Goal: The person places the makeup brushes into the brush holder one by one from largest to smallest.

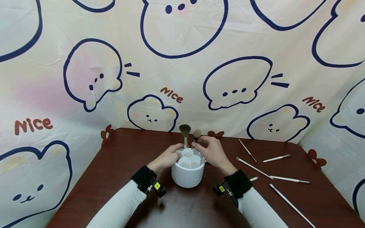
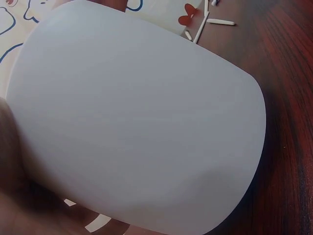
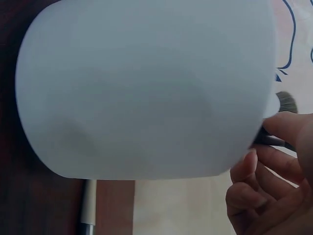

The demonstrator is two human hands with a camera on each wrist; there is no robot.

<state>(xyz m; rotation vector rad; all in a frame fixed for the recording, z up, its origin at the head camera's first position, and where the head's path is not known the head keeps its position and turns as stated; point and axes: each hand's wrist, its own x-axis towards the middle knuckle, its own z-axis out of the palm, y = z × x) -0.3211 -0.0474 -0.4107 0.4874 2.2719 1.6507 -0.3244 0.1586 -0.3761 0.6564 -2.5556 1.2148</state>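
Observation:
A white round brush holder (image 1: 187, 177) with several compartments stands on the table between both hands. My left hand (image 1: 167, 157) grips its left side near the rim, and in the left wrist view the white wall (image 2: 142, 112) fills most of the frame. At the holder's far side a makeup brush with wide grey bristles (image 1: 185, 129) stands upright. Beside it is a second makeup brush with a tan tip (image 1: 197, 133). My right hand (image 1: 213, 152) pinches a dark brush handle (image 3: 270, 140) between thumb and fingers at the rim, as the right wrist view shows.
Several slim brushes lie scattered on the table's right side, among them a pale one (image 1: 289, 179) and a long white one (image 1: 292, 205). The brown table (image 1: 114, 196) meets a cartoon-printed cloth (image 1: 188, 76) at its back edge.

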